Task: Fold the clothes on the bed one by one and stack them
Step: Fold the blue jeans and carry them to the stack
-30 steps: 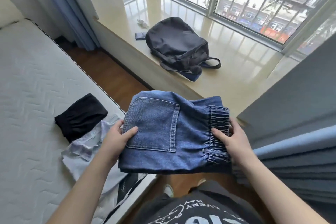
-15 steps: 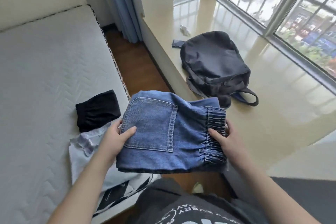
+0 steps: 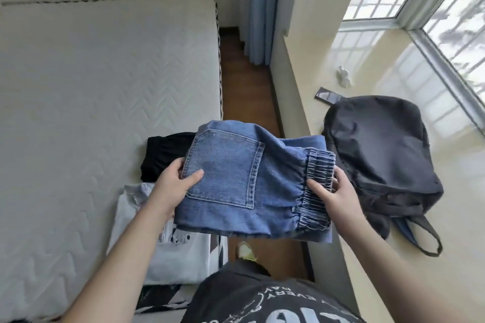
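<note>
I hold a folded pair of blue jeans (image 3: 275, 191) in the air over the gap between bed and window ledge, back pocket up. My left hand (image 3: 173, 189) grips their left edge, thumb on the pocket. My right hand (image 3: 333, 194) grips the elastic waistband on the right. On the white mattress (image 3: 91, 113) near its right edge lies a folded black garment (image 3: 162, 155), partly hidden by the jeans. Just in front of it sits a folded white printed shirt (image 3: 178, 259), under my left forearm.
A dark backpack (image 3: 380, 155) lies on the cream window ledge (image 3: 367, 257) at right, with a phone (image 3: 328, 96) and a crumpled tissue (image 3: 343, 77) behind it. Brown floor (image 3: 244, 92) runs between bed and ledge. A blue curtain (image 3: 257, 8) hangs at the far corner.
My view has swung left toward the bed; the backpack slid to the right. The jeans stay gripped the same way in both hands and now sit nearer the folded clothes.
</note>
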### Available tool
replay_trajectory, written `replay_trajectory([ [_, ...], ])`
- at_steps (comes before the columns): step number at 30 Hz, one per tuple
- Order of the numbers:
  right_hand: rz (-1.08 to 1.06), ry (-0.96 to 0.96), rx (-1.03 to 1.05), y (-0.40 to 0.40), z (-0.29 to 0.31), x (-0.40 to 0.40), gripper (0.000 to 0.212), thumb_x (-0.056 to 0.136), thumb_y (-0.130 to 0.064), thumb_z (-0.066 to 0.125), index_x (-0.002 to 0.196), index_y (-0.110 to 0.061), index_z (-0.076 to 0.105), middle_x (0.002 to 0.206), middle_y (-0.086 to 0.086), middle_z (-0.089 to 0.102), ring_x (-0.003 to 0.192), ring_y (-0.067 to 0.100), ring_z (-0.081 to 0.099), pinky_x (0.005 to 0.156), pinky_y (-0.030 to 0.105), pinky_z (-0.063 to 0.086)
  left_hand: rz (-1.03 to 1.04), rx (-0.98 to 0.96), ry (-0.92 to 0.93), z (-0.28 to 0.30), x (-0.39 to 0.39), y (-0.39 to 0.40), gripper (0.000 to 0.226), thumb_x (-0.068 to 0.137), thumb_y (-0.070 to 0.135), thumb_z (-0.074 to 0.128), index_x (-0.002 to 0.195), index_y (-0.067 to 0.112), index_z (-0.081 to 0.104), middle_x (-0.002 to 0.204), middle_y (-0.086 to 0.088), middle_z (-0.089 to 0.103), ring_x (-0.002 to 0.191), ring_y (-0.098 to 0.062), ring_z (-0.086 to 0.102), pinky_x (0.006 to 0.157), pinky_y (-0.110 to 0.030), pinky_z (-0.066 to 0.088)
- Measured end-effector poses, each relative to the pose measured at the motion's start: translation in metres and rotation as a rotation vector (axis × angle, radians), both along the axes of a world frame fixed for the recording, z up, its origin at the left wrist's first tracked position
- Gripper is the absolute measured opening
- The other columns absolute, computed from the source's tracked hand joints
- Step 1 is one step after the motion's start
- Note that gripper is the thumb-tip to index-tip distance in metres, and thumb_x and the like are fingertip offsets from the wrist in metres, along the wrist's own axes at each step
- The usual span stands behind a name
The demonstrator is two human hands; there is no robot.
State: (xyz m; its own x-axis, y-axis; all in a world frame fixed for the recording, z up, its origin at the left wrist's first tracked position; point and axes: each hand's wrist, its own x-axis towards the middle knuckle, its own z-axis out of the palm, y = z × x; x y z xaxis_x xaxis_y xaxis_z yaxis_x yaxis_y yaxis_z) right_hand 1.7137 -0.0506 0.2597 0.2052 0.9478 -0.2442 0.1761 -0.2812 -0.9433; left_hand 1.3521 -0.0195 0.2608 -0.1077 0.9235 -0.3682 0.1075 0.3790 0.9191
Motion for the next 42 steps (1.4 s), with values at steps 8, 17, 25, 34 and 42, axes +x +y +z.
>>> replay_trajectory([
  [8, 0.099, 0.043, -0.042, 0.102, -0.004, -0.032, 0.049, 0.077, -0.034, 0.08, 0.119, -0.039, 0.056, 0.101, -0.012, 0.073, 0.09, 0.007, 0.071, 0.076, 0.03, 0.057, 0.103, -0.001, 0.003, 0.005, -0.031, 0.061, 0.038, 0.062, 0.043, 0.081, 0.097, 0.036, 0.068, 0.102, -0.001, 0.075, 0.097, -0.025, 0.071, 0.087, -0.043, 0.056],
  [17, 0.237, 0.062, -0.092, 0.226, -0.022, -0.051, 0.046, 0.078, -0.034, 0.079, 0.117, -0.044, 0.056, 0.102, -0.009, 0.073, 0.091, 0.01, 0.071, 0.085, 0.043, 0.057, 0.276, -0.062, 0.007, -0.009, -0.045, 0.138, 0.046, 0.06, 0.039, 0.083, 0.103, 0.033, 0.067, 0.102, -0.002, 0.075, 0.095, -0.023, 0.072, 0.085, -0.043, 0.057],
  [25, 0.413, 0.065, -0.14, 0.35, -0.032, -0.077, 0.05, 0.078, -0.037, 0.079, 0.12, -0.044, 0.052, 0.1, -0.012, 0.072, 0.087, 0.006, 0.071, 0.081, 0.037, 0.058, 0.405, -0.099, 0.003, -0.012, -0.052, 0.205, 0.036, 0.082, 0.005, 0.075, 0.11, 0.023, 0.061, 0.099, 0.007, 0.075, 0.089, -0.012, 0.072, 0.067, -0.017, 0.053],
  [34, 0.477, 0.096, -0.243, 0.428, -0.058, -0.148, 0.059, 0.077, -0.033, 0.081, 0.126, -0.036, 0.049, 0.108, -0.004, 0.07, 0.092, 0.013, 0.071, 0.087, 0.045, 0.057, 0.518, -0.142, 0.063, -0.029, -0.11, 0.262, 0.034, 0.083, 0.003, 0.074, 0.104, 0.027, 0.062, 0.1, 0.002, 0.073, 0.092, -0.015, 0.069, 0.082, -0.031, 0.054],
  [42, 0.421, 0.099, -0.315, 0.469, -0.095, -0.206, 0.058, 0.077, -0.031, 0.081, 0.126, -0.026, 0.052, 0.114, -0.002, 0.069, 0.097, 0.013, 0.07, 0.088, 0.041, 0.056, 0.376, -0.149, 0.184, -0.077, -0.189, 0.323, 0.04, 0.083, 0.013, 0.076, 0.111, 0.035, 0.057, 0.104, 0.01, 0.07, 0.095, -0.009, 0.068, 0.083, -0.028, 0.052],
])
